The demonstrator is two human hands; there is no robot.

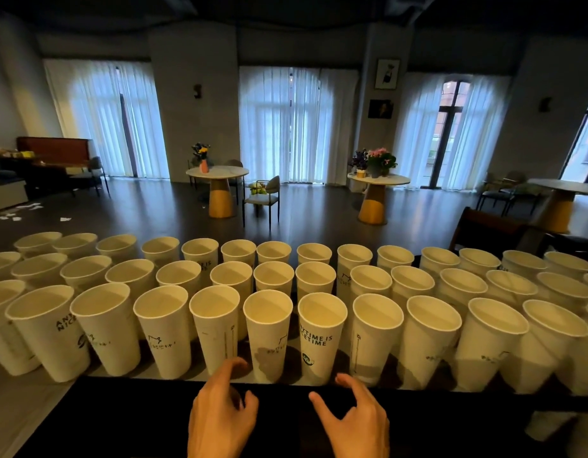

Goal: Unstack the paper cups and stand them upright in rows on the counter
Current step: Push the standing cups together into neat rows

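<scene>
Both our hands are empty: the left hand point(221, 413) is loosely spread with its fingertips just short of the front row, and the right hand point(354, 421) is held wide, thumb and forefinger apart, just below the cup printed ANYTIME IS NICETIME point(321, 338). The paper cups point(268, 335) stand mouth-up in three rows on the surface point(38, 411), the nearest row directly ahead of our fingers, the others behind it. We see no remaining stack, so we judge the unstacking nearly or fully done and the step in hand to be straightening the front row.

To do that well, we should touch each cup low on its wall with light fingers and nudge, not squeeze, since thin paper dents and a tall empty cup tips easily. Neighbours stand almost touching, so one push may travel down the row.

Open room lies on our side of the row, around both hands. The far row stands near the surface's far edge, so pushes away from us risk a fall to the floor point(137, 213)
</scene>
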